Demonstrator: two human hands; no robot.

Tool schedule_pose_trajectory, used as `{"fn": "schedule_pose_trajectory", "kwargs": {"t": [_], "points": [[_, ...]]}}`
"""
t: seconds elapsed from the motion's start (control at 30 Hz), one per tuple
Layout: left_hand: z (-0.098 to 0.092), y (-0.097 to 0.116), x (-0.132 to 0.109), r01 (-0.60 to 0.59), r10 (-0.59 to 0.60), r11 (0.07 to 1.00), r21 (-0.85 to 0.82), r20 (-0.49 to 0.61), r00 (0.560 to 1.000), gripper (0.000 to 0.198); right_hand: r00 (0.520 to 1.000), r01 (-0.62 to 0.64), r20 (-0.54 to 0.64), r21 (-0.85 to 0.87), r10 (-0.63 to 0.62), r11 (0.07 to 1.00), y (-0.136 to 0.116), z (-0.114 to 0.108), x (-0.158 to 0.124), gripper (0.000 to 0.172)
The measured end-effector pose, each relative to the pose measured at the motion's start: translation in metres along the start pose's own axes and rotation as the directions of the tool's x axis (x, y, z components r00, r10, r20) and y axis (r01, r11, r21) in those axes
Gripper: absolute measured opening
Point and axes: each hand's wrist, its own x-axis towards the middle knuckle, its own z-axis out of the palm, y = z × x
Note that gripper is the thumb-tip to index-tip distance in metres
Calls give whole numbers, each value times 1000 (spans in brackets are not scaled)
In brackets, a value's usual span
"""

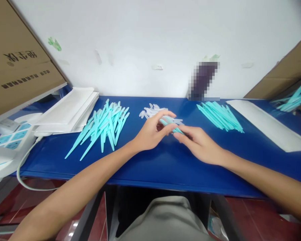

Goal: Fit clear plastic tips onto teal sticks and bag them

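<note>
One teal stick (179, 130) at frame centre, held two-handed.
Your left hand (152, 131) is curled narrow around its upper-left end; your right hand (202, 144) pinches the lower-right end. Small whitish pieces (150, 110) lie just above your left hand in frame, a loose teal heap (107, 122) left of centre, a neater teal bundle (220, 115) right of centre, all on the blue table (140, 170).

Left grip (152, 131) and right grip (200, 143) hold turquoise stick (179, 131).

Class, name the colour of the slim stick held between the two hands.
Turquoise; the slim stick shows best in the head view, though fingers partly cover it.
</note>
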Motion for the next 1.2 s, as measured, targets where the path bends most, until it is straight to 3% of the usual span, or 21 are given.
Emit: {"fn": "schedule_pose_trajectory", "kwargs": {"t": [0.1,0.17,0.2,0.27,0.33,0.43,0.53,0.67,0.77,0.93,1.0,1.07,1.2], "points": [[1,-8,4,65,-70,995,-79,-63,996,49,993,80,88,-17,-78,997,-4,-5,1,40],[-11,-13,8,108,-118,992,-60,-189,975,50,987,154,88,-225,-137,962,3,-16,4,40],[-20,-14,9,131,-126,991,2,-255,959,48,990,142,57,-379,-130,914,10,-24,6,41],[-46,-12,12,186,-87,940,286,-328,941,44,999,-10,-40,-645,-21,765,30,-44,11,45],[-73,-5,11,217,-28,717,662,-283,959,39,978,-206,-140,-777,156,595,54,-64,14,49],[-103,5,8,329,-56,391,860,-335,941,36,941,-319,-197,-790,276,523,81,-85,16,49],[-117,7,6,436,-117,227,871,-420,900,42,936,-334,-206,-776,285,535,94,-91,15,42],[-121,-7,3,490,-259,99,866,-453,853,40,941,-316,-184,-780,284,540,100,-84,14,40],[-124,-18,0,495,-301,80,865,-453,839,33,944,-305,-169,-776,284,552,102,-77,14,42],[-115,-16,-1,475,-117,151,867,-462,879,43,981,-181,-95,-753,167,632,100,-66,15,44],[-103,-12,1,404,-63,216,889,-400,914,40,990,-139,-85,-759,115,636,96,-62,16,45],[-87,-11,4,304,-50,275,912,-302,952,36,983,-181,-119,-760,141,624,90,-60,18,42],[-58,-17,6,120,-104,256,959,-96,990,35,959,-279,-166,-696,230,662,80,-60,20,43]]}}
